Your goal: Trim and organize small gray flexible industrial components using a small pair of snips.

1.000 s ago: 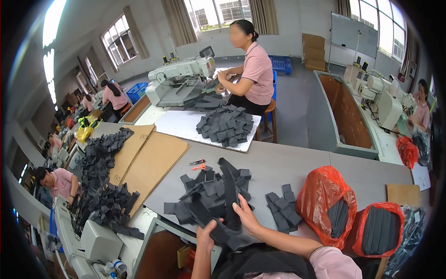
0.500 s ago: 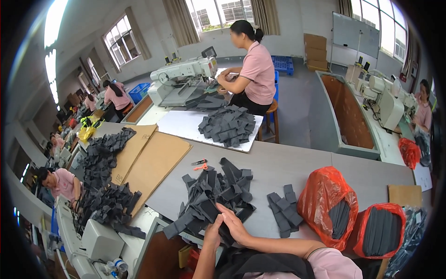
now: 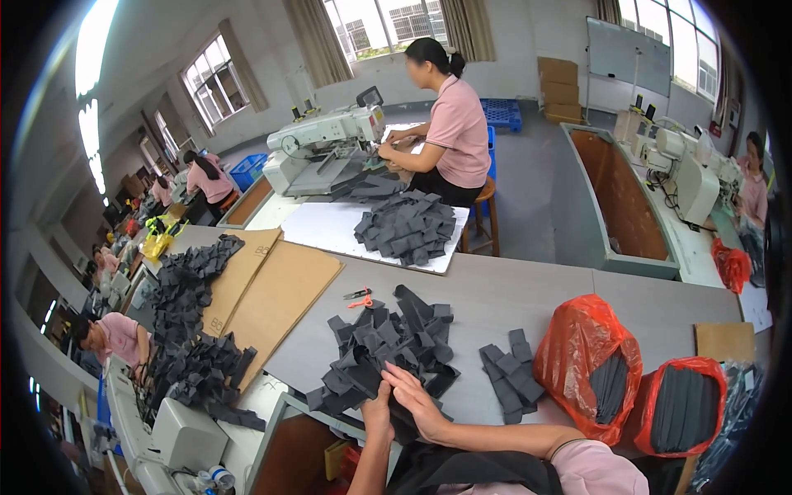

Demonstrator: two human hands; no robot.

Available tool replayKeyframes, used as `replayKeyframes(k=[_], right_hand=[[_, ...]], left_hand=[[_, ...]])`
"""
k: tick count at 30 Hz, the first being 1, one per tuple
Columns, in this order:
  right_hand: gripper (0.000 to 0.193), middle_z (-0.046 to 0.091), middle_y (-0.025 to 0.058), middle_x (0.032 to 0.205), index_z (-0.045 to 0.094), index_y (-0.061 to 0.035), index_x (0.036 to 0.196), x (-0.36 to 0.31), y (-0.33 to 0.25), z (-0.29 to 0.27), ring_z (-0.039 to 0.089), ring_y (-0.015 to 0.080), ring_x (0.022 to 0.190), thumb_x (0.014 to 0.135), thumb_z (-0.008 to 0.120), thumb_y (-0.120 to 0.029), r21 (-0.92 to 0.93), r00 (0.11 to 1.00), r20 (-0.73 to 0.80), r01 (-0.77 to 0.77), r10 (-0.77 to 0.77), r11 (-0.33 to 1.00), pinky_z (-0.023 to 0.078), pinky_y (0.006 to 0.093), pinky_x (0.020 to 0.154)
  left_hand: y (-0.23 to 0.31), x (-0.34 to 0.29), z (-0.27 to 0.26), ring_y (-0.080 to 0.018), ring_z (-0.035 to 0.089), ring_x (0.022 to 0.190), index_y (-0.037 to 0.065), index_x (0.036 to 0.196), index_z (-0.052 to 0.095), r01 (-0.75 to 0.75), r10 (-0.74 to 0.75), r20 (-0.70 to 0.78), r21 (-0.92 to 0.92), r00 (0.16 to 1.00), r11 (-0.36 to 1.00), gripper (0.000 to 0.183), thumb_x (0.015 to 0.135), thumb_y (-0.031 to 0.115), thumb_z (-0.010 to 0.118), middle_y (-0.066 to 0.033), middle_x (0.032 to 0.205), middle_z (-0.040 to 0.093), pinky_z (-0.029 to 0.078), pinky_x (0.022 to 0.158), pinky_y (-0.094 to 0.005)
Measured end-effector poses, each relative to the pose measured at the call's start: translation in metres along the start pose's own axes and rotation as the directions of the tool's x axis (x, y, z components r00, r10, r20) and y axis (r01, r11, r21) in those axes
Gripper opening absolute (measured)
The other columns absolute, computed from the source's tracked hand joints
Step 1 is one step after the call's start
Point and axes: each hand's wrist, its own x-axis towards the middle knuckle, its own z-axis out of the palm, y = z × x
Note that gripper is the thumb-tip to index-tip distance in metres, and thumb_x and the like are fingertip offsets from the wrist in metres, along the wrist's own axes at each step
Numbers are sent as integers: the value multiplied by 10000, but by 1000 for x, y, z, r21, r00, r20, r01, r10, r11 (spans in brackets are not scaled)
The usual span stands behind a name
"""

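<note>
A loose pile of dark grey fabric strips (image 3: pixel 396 330) lies on the grey table in front of me. My left hand (image 3: pixel 379 417) is at the pile's near edge, its thumb up and fingers closed round a dark grey fabric strip (image 3: pixel 360 375). Close beside it, my right hand (image 3: pixel 417 404) has its fingers stretched out, the fingertips by the left thumb and the same strip. Part of the fabric between the palms is hidden. Just right of the pile, several flat strips (image 3: pixel 509 375) lie in a small overlapping group.
Two red plastic bags, a larger one (image 3: pixel 577 338) and a smaller one (image 3: pixel 722 404), hold stacked dark strips at right. Thread snips (image 3: pixel 357 294) with an orange cord lie behind the pile. Cardboard sheets (image 3: pixel 285 285) and another fabric heap (image 3: pixel 194 289) are left. A co-worker (image 3: pixel 458 124) sits ahead at a sewing machine (image 3: pixel 322 136).
My hands stay together at the pile's near edge, with my right fingers slightly more spread. The strips at the pile's near left have shifted. The whole view has tilted slightly.
</note>
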Motion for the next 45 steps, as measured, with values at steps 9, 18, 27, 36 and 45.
replayKeyframes(k=[9, 18, 27, 36, 45], right_hand=[[531, 239, 82, 1468, 341, -13, 1370, 5, 7, -1, 151, 202, 1359, 939, 414, -315, 195, 999, -18, -29, 33, 980, 79, 328, 1097], [504, 363, 98, 1399, 352, -6, 1359, 1, -5, -15, 338, 175, 1280, 939, 460, -262, 413, 955, 221, -278, 200, 867, 232, 311, 1061], [309, 610, 102, 1022, 528, 10, 1139, 18, 9, -55, 596, 147, 899, 931, 471, -212, 468, 938, -1, -307, 347, 829, 463, 254, 801], [268, 613, 73, 901, 556, -5, 1058, 37, 27, -71, 592, 128, 791, 921, 498, -228, 473, 905, -193, -252, 378, 844, 464, 238, 699], [232, 607, 41, 851, 588, -22, 1018, 132, 26, -117, 572, 96, 721, 932, 478, -207, 108, 907, -281, -295, 314, 949, 446, 222, 657]], left_hand=[[17, -6, 11, -170, 533, 1029, -8, 1201, 498, 63, -62, 218, 1, 974, 998, 570, 751, 231, 753, -60, 1157, 552, 415, 883, -288], [41, 19, -32, -190, 601, 855, -13, 1068, 568, 57, -63, 41, 135, 997, 989, 394, 689, 25, 672, -71, 981, 614, 467, 778, -296], [92, 19, -40, -244, 617, 842, -35, 1099, 527, 28, -57, 237, 124, 970, 992, 479, 645, 51, 658, -110, 948, 620, 483, 804, -333], [97, 53, -42, -216, 481, 1078, -10, 1226, 462, -32, -26, 319, 173, 947, 984, 777, 508, 80, 747, -56, 1139, 518, 363, 947, -319], [95, 99, -76, -239, 584, 956, -20, 1166, 493, 58, -67, 197, 52, 978, 997, 689, 520, 94, 703, -93, 1036, 588, 462, 856, -336]])
